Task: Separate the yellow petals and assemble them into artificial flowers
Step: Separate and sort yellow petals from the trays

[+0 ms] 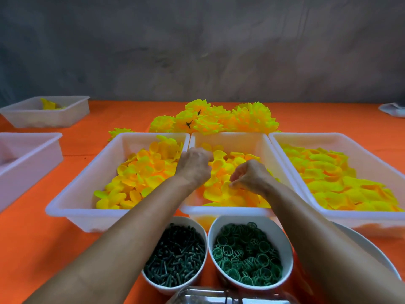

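Three white trays hold loose yellow petals: a left tray (72, 207), a middle tray (228, 210) and a right tray (355, 218). Both hands are over the middle tray's petals (219, 191). My left hand (194, 164) reaches in from the left, fingers curled down among the petals near the tray's far left. My right hand (249, 175) pinches a petal at the pile's near side. Finished yellow flowers (219, 120) lie heaped behind the trays.
Two white bowls stand at the front: one with dark green stems (175, 257), one with green rings (247, 260). Two more white trays (46, 113) (26, 159) sit at the far left on the orange cloth. A plate edge (368, 244) shows at the right.
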The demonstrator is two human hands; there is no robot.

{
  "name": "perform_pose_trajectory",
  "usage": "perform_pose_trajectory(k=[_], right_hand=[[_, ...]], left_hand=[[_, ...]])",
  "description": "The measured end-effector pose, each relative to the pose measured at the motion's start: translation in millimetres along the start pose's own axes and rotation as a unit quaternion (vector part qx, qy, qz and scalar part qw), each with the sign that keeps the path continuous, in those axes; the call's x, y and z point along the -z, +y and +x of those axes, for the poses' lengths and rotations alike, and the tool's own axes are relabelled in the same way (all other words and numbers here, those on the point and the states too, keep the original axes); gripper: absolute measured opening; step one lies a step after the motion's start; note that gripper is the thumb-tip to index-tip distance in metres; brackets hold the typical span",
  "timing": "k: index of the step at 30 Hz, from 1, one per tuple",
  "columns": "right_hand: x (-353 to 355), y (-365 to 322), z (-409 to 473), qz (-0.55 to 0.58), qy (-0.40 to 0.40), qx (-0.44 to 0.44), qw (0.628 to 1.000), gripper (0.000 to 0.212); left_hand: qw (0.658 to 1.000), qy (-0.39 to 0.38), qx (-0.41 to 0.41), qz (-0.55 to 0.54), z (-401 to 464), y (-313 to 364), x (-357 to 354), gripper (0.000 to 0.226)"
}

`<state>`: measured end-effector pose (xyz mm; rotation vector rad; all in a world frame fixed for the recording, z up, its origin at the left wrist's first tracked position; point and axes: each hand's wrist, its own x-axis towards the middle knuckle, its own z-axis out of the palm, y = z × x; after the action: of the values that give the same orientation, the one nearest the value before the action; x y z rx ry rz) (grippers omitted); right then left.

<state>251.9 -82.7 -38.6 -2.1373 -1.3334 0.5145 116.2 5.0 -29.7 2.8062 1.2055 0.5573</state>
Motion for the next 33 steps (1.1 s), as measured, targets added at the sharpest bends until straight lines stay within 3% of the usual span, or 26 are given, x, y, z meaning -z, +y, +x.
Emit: perform_pose_trajectory(k=[3,5,9,11,14,17,20,25,31,33], right_hand=[[-1.7,-1.8,0.4,-0.001,-0.002,0.013,1.000,0.010],[-1.9,-1.9,1.6,-0.007,0.006,0.016,1.000,0.010],[-3.7,-1.7,3.0,0.011,0.031,0.037,0.999,0.004],[-4.6,-2.6,2.0,0.034,0.035,0.052,0.997,0.008],[-4.7,-5.2,-0.9,0.095,0.012,0.069,0.993,0.023],[-4.2,-6.4,-2.5,0.076,0.003,0.085,0.993,0.032],[-4.6,-7.1,-0.7,0.098,0.008,0.079,0.992,0.021],[-0.4,-9.7,-1.3,0.236,0.003,0.067,0.970,0.018],[0.9,-8.5,-1.9,0.239,0.043,0.054,0.969,0.008],[0.9,-8.3,-1.9,0.231,0.056,0.051,0.970,0.009]], left_hand=[[0.988,-0.068,-0.055,0.126,5.2,2.2,-8.8,0.053],[0.984,-0.112,-0.074,0.115,8.7,3.8,-11.5,0.064],[0.989,-0.106,-0.063,0.086,10.1,2.8,-11.0,0.038],[0.995,-0.091,-0.040,0.027,9.0,2.2,-7.0,0.024],[0.987,-0.063,-0.001,-0.145,7.5,-1.8,-0.7,0.007],[0.938,-0.025,0.026,-0.345,2.7,-7.1,1.1,0.009],[0.876,0.010,0.042,-0.481,0.2,-9.5,1.4,0.021],[0.844,0.070,0.042,-0.530,4.0,-11.5,-0.2,0.024],[0.847,0.042,0.026,-0.529,3.1,-13.1,-3.1,0.011],[0.854,0.031,0.028,-0.518,1.8,-12.6,-1.8,0.020]])
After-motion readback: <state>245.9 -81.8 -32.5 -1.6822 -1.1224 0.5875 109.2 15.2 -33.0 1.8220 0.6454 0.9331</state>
